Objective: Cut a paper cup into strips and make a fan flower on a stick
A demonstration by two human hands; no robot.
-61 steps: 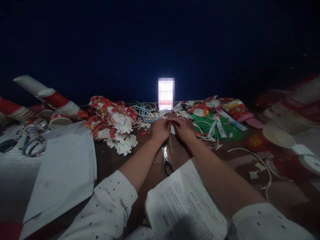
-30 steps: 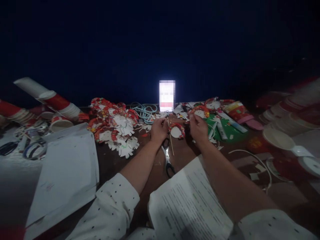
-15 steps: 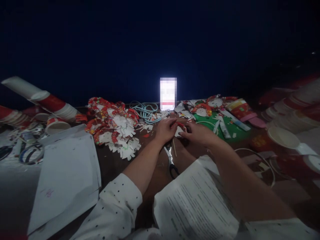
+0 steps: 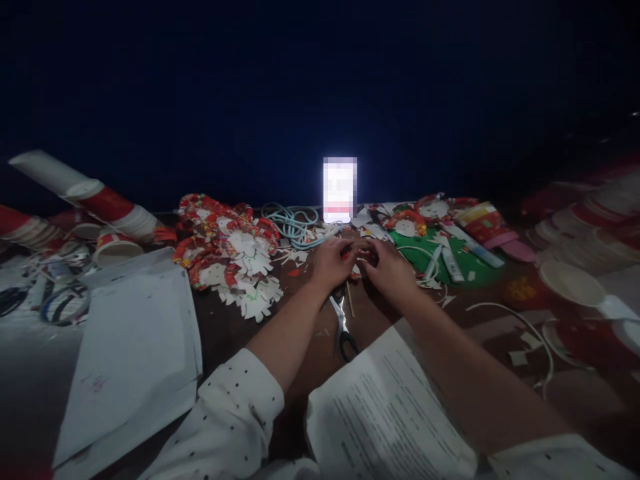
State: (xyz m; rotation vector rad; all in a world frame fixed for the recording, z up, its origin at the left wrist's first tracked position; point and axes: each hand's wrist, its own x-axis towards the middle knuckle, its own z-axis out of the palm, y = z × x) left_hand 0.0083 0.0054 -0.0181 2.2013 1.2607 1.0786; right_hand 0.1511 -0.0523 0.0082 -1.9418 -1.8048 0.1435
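Observation:
My left hand (image 4: 332,264) and my right hand (image 4: 391,268) meet above the middle of the table. The fingers of both are closed around a small red paper piece (image 4: 369,253), mostly hidden by them. Just below the hands lie scissors (image 4: 343,328) with black handles, and a thin wooden stick (image 4: 350,301) beside them. Left of my left hand are several red rings with white paper cut-outs (image 4: 253,252), piled together. Beyond my right hand, similar red rings (image 4: 406,221) lie by a green sheet (image 4: 470,261).
A lit phone (image 4: 340,190) stands at the back, near coiled light-blue cord (image 4: 293,223). White sheets (image 4: 135,347) lie left, a printed sheet (image 4: 385,413) in front of me. Stacked paper cups (image 4: 107,203) lean at left; a white cable (image 4: 543,333) curves at right. Glue tubes (image 4: 451,265) lie on green.
My right hand has drawn in closer to my left, its fingers turned inward over the red piece. My left hand stays nearly in place. The whole view has shifted slightly.

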